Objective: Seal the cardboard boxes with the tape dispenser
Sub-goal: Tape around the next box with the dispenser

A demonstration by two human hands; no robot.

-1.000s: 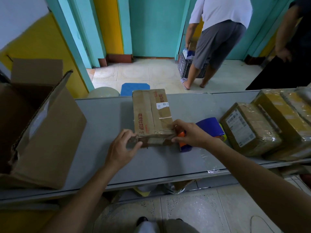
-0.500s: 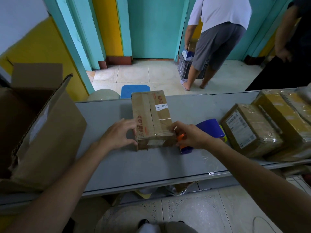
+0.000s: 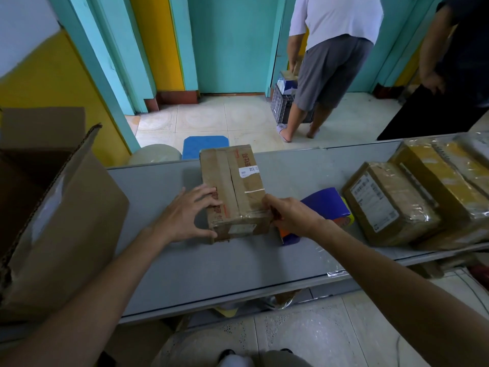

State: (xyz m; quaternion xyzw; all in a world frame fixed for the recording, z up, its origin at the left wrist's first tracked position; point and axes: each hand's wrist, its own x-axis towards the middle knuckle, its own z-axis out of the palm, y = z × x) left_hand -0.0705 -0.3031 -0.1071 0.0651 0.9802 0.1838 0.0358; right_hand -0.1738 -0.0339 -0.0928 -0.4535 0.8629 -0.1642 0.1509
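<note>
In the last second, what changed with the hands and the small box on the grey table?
The left hand slid from the near end of the small box to its left side, fingers now spread against it. The right hand stayed at the near right corner, holding the tape dispenser. The box, the wrapped parcels and the big open carton kept their places.

The right hand (image 3: 289,215) covers most of the tape dispenser (image 3: 325,205), so only blue and orange parts show. The hand's fingertips are hidden against the cardboard box (image 3: 232,186). The open carton (image 3: 66,221) runs off the left edge and the wrapped parcels (image 3: 449,186) off the right. The print on the labels is too small to read.
</note>
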